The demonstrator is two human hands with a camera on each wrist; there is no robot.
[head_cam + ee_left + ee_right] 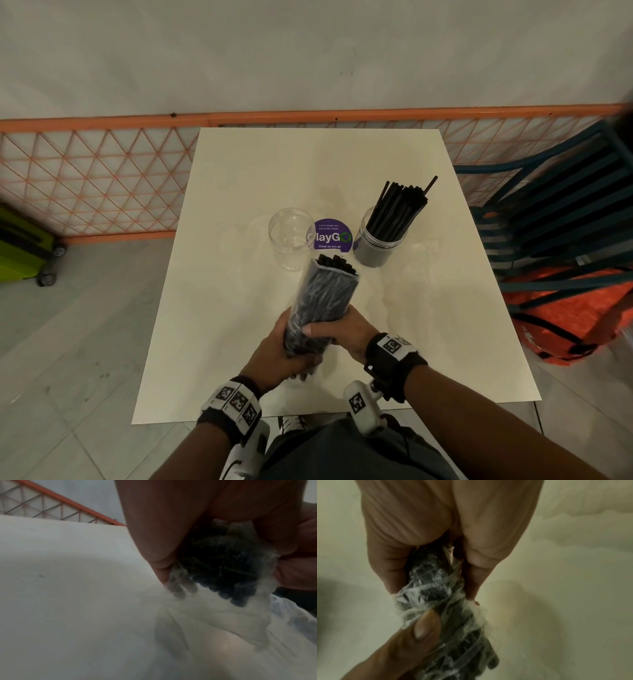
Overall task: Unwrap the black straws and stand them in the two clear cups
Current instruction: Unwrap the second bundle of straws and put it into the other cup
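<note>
Both hands (274, 349) (346, 334) grip wrapped straws (322, 298); cups (291, 240) (378, 243) beyond.

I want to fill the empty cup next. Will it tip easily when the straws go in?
Probably yes. The empty cup is clear, thin plastic, so likely light. The straws in the full cup rise well above its rim and lean to one side, so a tipping pull seems likely. Both hands hold the bundle, leaving none to steady it.

Wrapped black straws (322, 305), tilted, near cups (291, 236)
</note>
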